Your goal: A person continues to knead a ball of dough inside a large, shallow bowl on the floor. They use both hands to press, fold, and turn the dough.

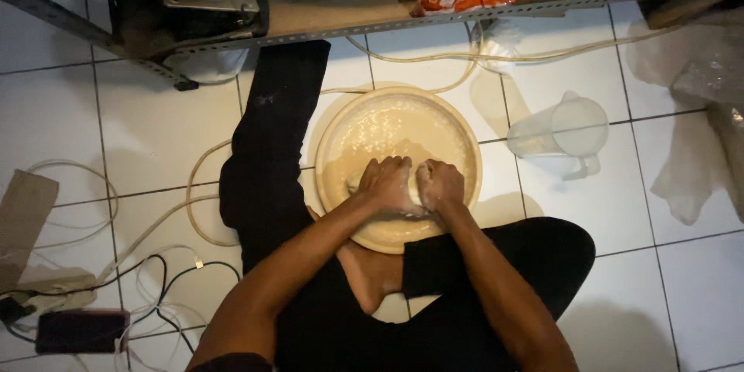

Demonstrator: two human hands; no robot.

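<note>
Kneading a pale lump of dough (414,184) — that is the step I judge to be in hand. My left hand (387,184) and right hand (442,184) both curl tight around it, side by side, at the near part of a wide round beige basin (341,136) on the white tiled floor (155,132). A clear plastic jug (562,133) stands to the right. Next, I think, another firm press and fold.
</note>
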